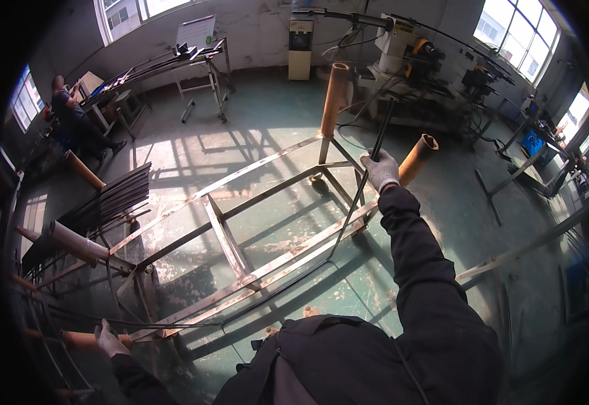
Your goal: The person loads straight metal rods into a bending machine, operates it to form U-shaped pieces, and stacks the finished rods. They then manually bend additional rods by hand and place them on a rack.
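We are gripping bent black rod (pixel 355 202): right hand (pixel 381 169) closed on upright end, left hand (pixel 109 339) closed on low end; keeping it level over steel rack (pixel 227 236), clear of cardboard tubes (pixel 335 98)

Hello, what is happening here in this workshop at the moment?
A person in dark sleeves and grey work gloves handles a long, thin bent metal rod above a welded steel frame rack. The right hand has its grip closed on the rod's upright end; the left hand holds the far low end. Cardboard-coloured tubes stand on the rack's posts. Another person sits by a bench at the back.
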A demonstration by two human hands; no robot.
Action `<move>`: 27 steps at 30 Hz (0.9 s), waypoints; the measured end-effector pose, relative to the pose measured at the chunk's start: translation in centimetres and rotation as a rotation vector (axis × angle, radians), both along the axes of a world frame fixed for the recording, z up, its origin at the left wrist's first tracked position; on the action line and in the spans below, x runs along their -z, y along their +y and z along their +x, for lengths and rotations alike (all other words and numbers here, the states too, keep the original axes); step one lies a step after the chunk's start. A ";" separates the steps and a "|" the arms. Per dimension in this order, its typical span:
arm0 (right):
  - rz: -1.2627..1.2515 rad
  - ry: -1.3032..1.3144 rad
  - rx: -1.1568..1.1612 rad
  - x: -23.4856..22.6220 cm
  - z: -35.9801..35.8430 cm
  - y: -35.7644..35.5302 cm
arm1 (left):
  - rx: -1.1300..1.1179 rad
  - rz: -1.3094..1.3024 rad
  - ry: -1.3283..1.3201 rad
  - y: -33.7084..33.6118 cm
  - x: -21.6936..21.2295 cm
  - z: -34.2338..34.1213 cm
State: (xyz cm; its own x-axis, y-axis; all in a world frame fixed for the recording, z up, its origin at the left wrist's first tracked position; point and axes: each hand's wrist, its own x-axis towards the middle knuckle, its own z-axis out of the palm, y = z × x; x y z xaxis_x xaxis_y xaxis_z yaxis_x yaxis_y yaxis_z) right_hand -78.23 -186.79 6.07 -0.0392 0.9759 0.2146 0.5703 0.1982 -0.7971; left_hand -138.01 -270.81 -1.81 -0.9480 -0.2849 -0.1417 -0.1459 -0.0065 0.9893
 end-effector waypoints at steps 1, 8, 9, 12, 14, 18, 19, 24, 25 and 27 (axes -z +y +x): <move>-0.014 -0.008 0.012 0.1 0.1 0.0 | 0.025 -0.036 0.003 -0.4 0.3 0.4; 0.047 -0.008 -0.062 5.4 2.3 1.9 | 0.089 0.082 -0.050 -0.6 6.8 12.0; 0.113 -0.013 -0.086 7.0 3.0 2.1 | 0.075 0.087 -0.151 -0.4 8.0 14.6; 0.081 0.285 -0.011 13.3 4.3 0.8 | -0.033 -0.337 -0.226 0.7 12.3 25.2; -0.064 0.309 -0.019 18.2 5.2 -2.1 | -0.051 -0.475 -0.201 2.1 14.2 34.0; -0.518 -0.208 -0.471 30.1 3.3 -14.6 | 0.090 -0.716 -0.537 3.1 14.6 49.2; -0.743 -0.291 -0.591 32.2 2.6 -18.9 | 0.100 -0.694 -0.610 2.9 14.6 52.8; -0.962 -0.477 -1.404 31.9 0.2 -34.0 | -0.083 -0.533 -0.774 -0.4 15.4 69.3; -1.012 -0.423 -1.448 31.4 -0.6 -35.6 | -0.176 -0.463 -0.805 -1.1 15.6 71.9; -0.949 -0.482 -1.498 30.8 -2.3 -37.2 | -0.300 -0.438 -0.796 -3.0 16.0 76.5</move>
State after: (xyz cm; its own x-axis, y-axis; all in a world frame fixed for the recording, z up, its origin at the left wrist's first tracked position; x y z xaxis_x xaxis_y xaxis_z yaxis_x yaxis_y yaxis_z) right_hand -80.49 -224.00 -24.74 -0.7715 -0.1610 -0.6155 0.5459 0.3293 -0.7704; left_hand -61.46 -273.84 -17.83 -0.4985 -0.6811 -0.5363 -0.8293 0.1945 0.5238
